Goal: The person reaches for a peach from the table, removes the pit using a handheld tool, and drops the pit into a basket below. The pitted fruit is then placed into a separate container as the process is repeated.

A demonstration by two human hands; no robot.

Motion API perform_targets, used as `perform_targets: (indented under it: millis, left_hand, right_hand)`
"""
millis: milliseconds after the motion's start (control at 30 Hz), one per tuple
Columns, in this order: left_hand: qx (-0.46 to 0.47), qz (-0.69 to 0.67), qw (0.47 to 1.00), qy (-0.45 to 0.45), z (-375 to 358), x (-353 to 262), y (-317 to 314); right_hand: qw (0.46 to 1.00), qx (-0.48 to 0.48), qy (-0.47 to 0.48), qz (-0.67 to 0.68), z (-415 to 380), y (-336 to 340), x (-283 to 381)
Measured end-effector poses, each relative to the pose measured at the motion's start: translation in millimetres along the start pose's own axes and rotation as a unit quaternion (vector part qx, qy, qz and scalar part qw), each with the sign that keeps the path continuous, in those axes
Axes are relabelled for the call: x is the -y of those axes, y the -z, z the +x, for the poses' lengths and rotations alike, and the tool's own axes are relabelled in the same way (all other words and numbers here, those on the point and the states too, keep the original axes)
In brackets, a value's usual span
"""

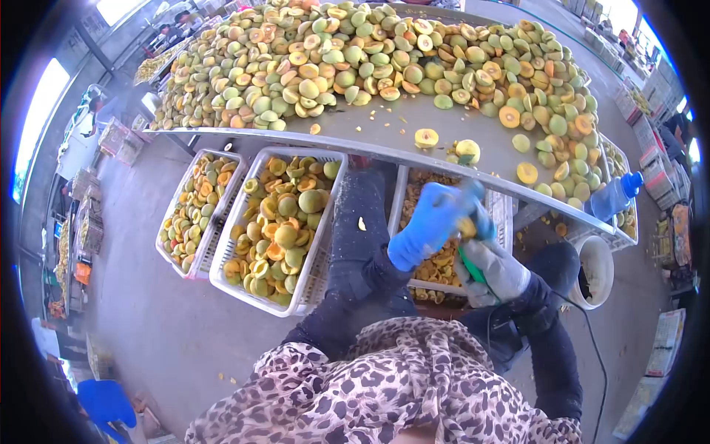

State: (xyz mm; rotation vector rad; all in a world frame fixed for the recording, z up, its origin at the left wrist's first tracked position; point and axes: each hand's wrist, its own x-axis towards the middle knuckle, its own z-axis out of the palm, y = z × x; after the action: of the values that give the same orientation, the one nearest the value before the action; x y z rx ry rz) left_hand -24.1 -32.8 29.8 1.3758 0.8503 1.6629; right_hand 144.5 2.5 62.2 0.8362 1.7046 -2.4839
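My left hand (433, 222), in a blue glove, is closed on a yellow fruit half (466, 228) above a crate between my knees. Motion blurs its fingertips. My right hand (492, 272), in a grey-white glove, grips a green-handled tool (471, 265) whose tip meets the fruit; the exact contact is blurred. A black cord (595, 348) runs up beside my right arm. Under both hands, the white crate (506, 222) holds cut yellow fruit pieces. On the table edge just beyond lie a halved fruit (427, 138) and a pale yellow fruit (467, 151).
A metal table (355, 122) bears a large heap of halved green-yellow fruit (296, 70). Left of my legs stand two white crates of fruit, a nearer one (219, 270) and a farther one (164, 248). At right are a white bucket (603, 270) and a blue-capped bottle (612, 198).
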Motion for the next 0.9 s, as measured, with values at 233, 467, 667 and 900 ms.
perform_targets:
  millis: [233, 467, 667, 900]
  left_hand:
    - [-0.222, -0.317, 0.911, 0.140, 12, 8, -20]
    - [-0.315, -0.320, 0.879, 0.160, 12, 47, 25]
    - [-0.343, -0.313, 0.865, 0.187, -10, 51, 12]
    - [-0.293, 0.183, 0.938, -0.015, -36, 68, -4]
  right_hand:
    - [0.970, 0.078, 0.006, 0.231, 16, 4, -19]
    - [0.943, -0.179, 0.198, -0.197, 44, 55, -52]
    - [0.645, -0.407, 0.250, -0.597, 48, 36, -25]
    - [0.579, -0.401, 0.153, -0.693, 74, 35, -46]
